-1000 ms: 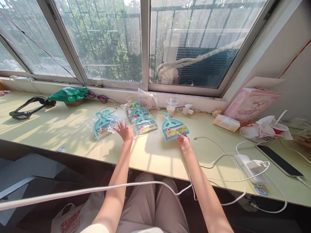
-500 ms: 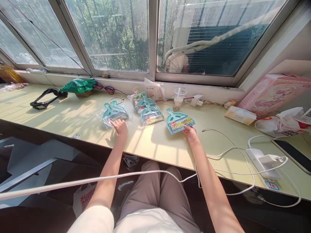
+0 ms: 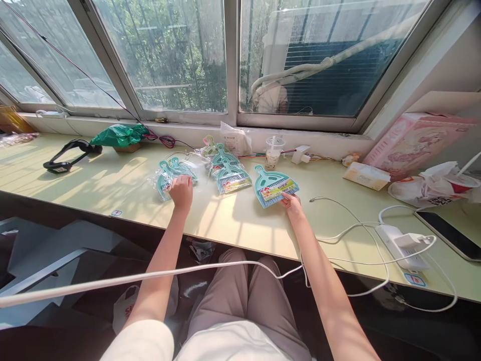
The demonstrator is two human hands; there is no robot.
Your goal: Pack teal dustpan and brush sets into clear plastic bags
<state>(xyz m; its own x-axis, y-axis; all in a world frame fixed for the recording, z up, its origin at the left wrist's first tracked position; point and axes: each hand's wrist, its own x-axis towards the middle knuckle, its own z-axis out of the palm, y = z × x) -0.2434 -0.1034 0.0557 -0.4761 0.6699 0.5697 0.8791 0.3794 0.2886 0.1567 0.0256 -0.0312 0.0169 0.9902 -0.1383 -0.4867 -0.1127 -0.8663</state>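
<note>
My right hand (image 3: 292,202) grips the lower right edge of a teal mini dustpan-and-brush set (image 3: 272,183), thumb and fingers on its rim. This set has a yellow printed label and lies tilted on the table, handle pointing up and left. My left hand (image 3: 182,191) is closed over the near side of teal dustpans in clear plastic wrap (image 3: 165,180); what its fingers hold is hidden. Between the hands lies another dustpan set (image 3: 232,181), overlapping a second teal one (image 3: 221,156) behind it. A green-handled one (image 3: 209,142) is farther back.
A plastic cup with a straw (image 3: 273,155) stands behind the right-hand set. On the right are a power strip (image 3: 400,248), a phone (image 3: 449,233) and loose white cables. A white cable crosses over my lap. Black headgear (image 3: 71,155) and a green bag (image 3: 119,134) lie left.
My left hand has curled from spread fingers on the wrapped dustpans into a closed shape. My right hand keeps its grip on the dustpan set. The whole view has shifted slightly.
</note>
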